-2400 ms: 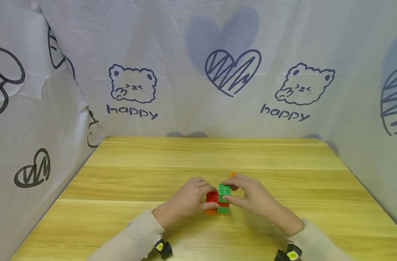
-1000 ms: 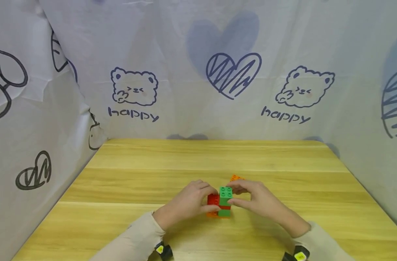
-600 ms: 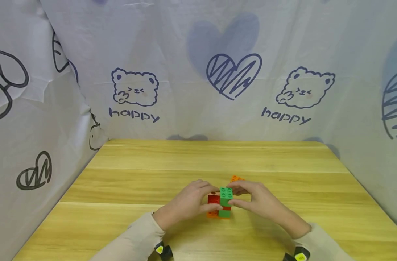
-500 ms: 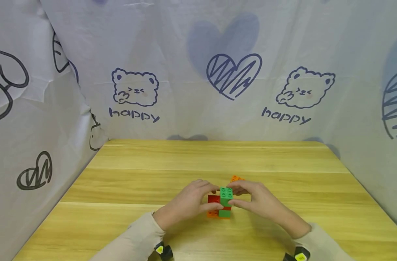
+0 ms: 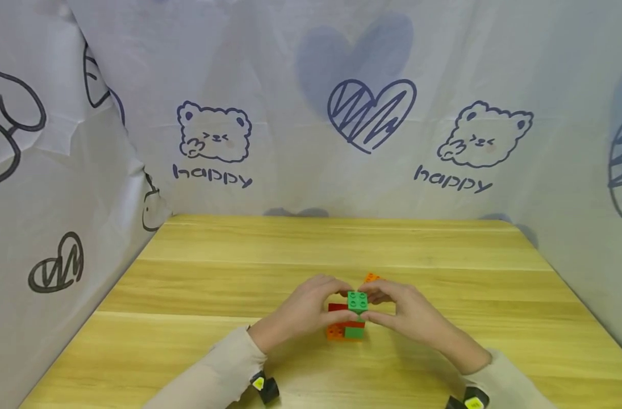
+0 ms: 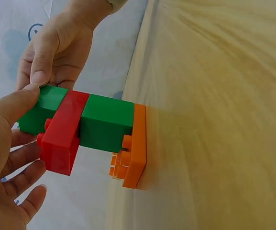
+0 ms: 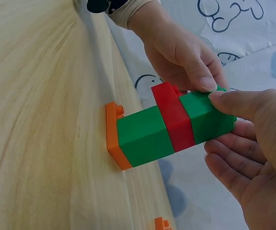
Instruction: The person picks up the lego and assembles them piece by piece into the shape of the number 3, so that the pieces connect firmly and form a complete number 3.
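Observation:
A small tower of toy building bricks stands on the table. Its base is a flat orange brick (image 6: 138, 143), with a green brick (image 6: 106, 124) on one end. Above that lies a red brick (image 6: 63, 136) that sticks out to the left, and a second green brick (image 5: 357, 301) tops the tower. My left hand (image 5: 311, 307) pinches this top brick from the left, thumb on the near side and fingers behind. From the right, my right hand (image 5: 410, 309) pinches the same brick, the two thumb tips almost meeting. The far fingertips are partly hidden.
Another orange brick (image 5: 372, 278) lies just behind the right hand, partly covered by it. The wooden table (image 5: 229, 244) is bordered at the back and sides by white cloth (image 5: 290, 170) printed with bears and hearts.
My left hand has shifted right and up, from beside the red brick to the top green brick, uncovering more of the red one. My right hand stays at the top brick.

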The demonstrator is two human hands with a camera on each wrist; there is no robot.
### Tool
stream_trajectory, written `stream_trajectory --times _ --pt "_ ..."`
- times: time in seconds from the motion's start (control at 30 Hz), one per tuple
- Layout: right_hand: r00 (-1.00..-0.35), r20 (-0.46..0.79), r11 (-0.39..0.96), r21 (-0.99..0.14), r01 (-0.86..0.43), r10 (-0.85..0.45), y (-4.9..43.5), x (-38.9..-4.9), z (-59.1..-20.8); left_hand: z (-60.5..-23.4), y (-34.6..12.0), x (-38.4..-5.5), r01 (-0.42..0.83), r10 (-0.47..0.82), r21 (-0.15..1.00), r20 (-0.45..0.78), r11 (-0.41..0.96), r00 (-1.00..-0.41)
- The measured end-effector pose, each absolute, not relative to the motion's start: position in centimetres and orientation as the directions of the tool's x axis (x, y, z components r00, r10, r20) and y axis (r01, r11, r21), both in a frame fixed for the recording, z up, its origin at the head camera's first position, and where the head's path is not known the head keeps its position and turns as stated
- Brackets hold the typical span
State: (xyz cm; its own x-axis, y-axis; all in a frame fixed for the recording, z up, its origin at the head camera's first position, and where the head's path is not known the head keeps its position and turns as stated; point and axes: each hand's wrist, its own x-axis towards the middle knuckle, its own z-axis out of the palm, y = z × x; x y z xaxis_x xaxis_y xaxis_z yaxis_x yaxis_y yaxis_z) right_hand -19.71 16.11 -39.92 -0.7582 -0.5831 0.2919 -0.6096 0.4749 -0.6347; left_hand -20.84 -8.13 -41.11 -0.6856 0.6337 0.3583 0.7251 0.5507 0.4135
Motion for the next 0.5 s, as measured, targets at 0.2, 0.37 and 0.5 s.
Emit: stream_trajectory --times 0.2,0.37,0.5 --pt "-0.782 0.271 0.502 -0.640 -0.581 -0.561 16.5 -20.0 -39.6 -41.0 -8.0 -21.0 0.744 0.642 0.397 0.379 0.538 -0.667" --pt "-0.807 0.289 0.524 -0.639 -0.563 -0.515 17.2 -20.5 -39.4 -41.1 -7.9 -21.0 0.733 0.628 0.422 0.383 0.533 -0.677" --pt "-0.825 0.315 0.580 -0.594 -0.557 -0.470 17.6 -21.1 -39.6 -41.2 -7.8 -20.9 0.719 0.618 0.435 0.374 0.541 -0.691"
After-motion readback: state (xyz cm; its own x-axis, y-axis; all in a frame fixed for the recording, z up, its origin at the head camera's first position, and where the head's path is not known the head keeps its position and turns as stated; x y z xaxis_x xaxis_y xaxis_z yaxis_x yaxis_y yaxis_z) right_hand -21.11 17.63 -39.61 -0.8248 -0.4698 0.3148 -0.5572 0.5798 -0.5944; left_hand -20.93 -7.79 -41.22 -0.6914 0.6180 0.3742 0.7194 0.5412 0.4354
